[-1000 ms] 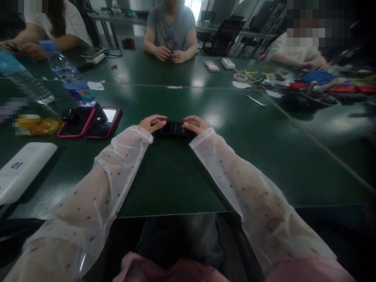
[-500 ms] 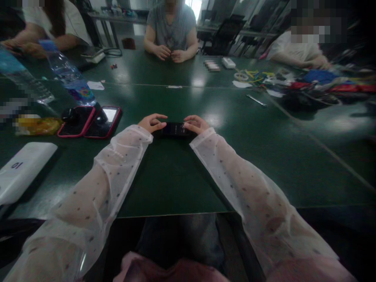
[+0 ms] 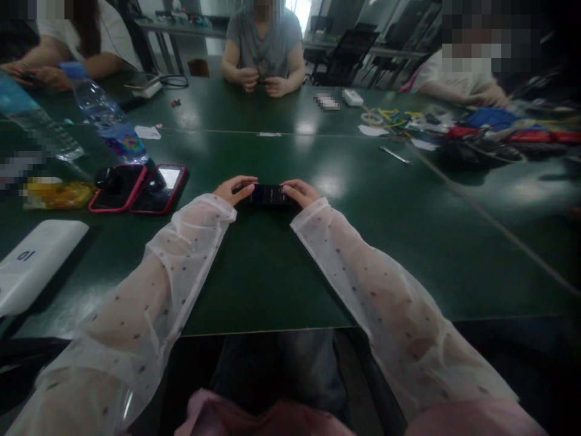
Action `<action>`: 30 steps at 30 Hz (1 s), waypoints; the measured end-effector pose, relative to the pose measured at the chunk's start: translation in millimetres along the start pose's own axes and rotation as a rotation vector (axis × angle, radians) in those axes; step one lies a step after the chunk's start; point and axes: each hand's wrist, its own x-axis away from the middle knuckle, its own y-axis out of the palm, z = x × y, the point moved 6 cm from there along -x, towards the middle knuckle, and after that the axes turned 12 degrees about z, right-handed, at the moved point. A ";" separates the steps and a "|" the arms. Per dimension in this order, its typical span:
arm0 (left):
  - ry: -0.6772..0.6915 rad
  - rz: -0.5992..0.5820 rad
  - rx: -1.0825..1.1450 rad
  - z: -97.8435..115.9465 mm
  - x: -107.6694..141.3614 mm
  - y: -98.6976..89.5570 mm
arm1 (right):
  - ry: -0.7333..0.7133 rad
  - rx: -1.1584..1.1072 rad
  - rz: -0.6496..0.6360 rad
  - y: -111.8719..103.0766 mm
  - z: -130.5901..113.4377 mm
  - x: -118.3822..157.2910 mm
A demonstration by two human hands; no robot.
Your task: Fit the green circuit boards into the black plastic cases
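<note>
A black phone (image 3: 269, 195), held sideways with small lit marks on its dark screen, is low over or on the green table in front of me. My left hand (image 3: 236, 190) grips its left end, thumb on the near side and index finger along the far edge. Around the right end my right hand (image 3: 301, 192) is closed in the same way, its thumb at the screen's edge. The other fingers are mostly hidden. Sheer white dotted sleeves cover both my forearms.
To the left are two red-edged phones (image 3: 158, 189), water bottles (image 3: 106, 118), a yellow packet (image 3: 61, 194) and a white power bank (image 3: 43, 260). A wrench (image 3: 394, 155) and a cable pile (image 3: 490, 127) lie right. Several people sit across the green table (image 3: 267, 272).
My fingers have drawn in closer on the phone's two ends, the right hand shifting slightly left. The phone's screen is tilted a little more towards me. Across the table, a person's hands have moved slightly.
</note>
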 end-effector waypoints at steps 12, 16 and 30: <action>0.039 -0.001 -0.268 -14.3 -4.5 -4.6 | -0.070 0.349 0.084 -9.2 4.2 -3.8; 0.026 0.013 -0.280 -25.5 -9.9 -4.9 | -0.128 0.309 0.058 -5.9 0.8 0.3; 0.037 -0.028 -0.260 -27.3 -10.2 -4.5 | -0.171 0.139 0.073 -12.8 1.8 -6.5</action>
